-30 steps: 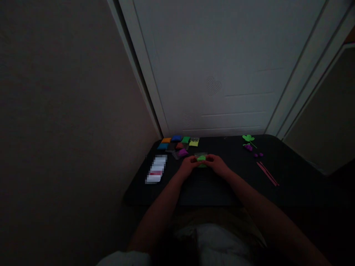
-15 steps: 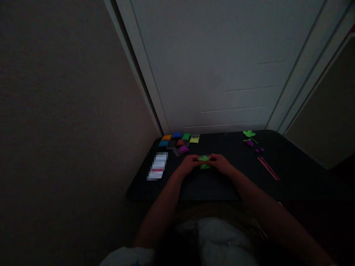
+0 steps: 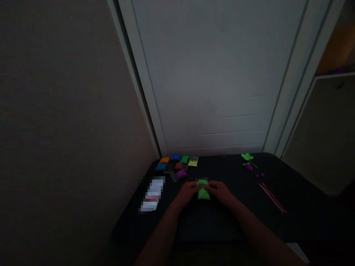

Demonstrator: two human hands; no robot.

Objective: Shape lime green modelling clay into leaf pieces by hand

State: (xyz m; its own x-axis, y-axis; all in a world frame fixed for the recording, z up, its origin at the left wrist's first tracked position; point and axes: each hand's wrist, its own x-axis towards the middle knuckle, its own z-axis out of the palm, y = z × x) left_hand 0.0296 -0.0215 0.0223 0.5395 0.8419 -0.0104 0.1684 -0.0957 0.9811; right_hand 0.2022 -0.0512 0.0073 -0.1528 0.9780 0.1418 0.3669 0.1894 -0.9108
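A small clear packet of light green clay (image 3: pixel 203 193) is between my hands, over the middle of the dark table. My left hand (image 3: pixel 189 190) grips its left side, the thumb lying on the front. On the right side, my right hand (image 3: pixel 219 190) pinches it in the same way. The packet's clear top edge shows above my thumbs. My fingers behind the packet are hidden.
Several coloured packets (image 3: pixel 175 158) lie at the back left, with a purple packet (image 3: pixel 181 174) nearest my left hand. A blurred white card (image 3: pixel 153 192) lies left. At right are a green clover shape (image 3: pixel 247 157), purple pieces (image 3: pixel 249 167) and pink sticks (image 3: pixel 271 197).
My view has tilted up, so the table sits lower in the picture. Both hands still hold the green packet, and more of its front shows now, with the thumbs on it.
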